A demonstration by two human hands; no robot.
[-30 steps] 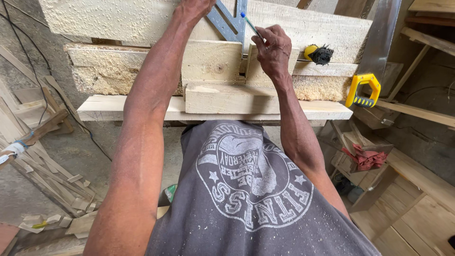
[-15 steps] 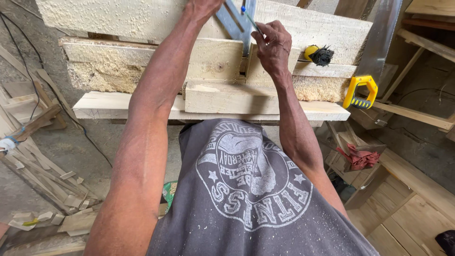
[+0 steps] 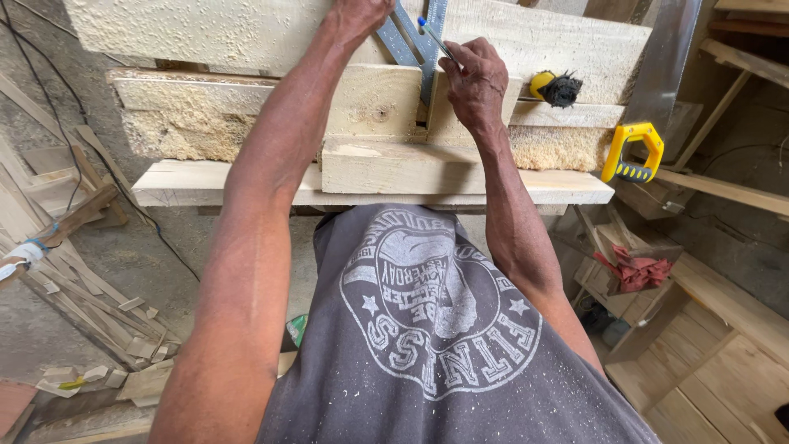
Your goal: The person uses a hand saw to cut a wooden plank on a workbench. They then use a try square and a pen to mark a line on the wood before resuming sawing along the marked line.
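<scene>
Two hands are seen at the top edge of the view, and part of each is cut off or hidden. The left hand point(image 3: 355, 15) is pressed down on a metal square point(image 3: 415, 41), whose upper end is lost beyond the frame; whether its fingers are spread cannot be told. The right hand point(image 3: 475, 82) is closed around a blue pencil point(image 3: 434, 37), pinched between fingertips, with its tip hidden against the square's blade. The square is grey, flat and angled, laid on a pale, rough board point(image 3: 370, 99) just beside the right hand. More boards are stacked on the table point(image 3: 575, 189) below both hands. To the right of the right hand lie a yellow-and-black tape measure point(image 3: 552, 86) and a yellow saw handle point(image 3: 633, 152), its blade hidden.
</scene>
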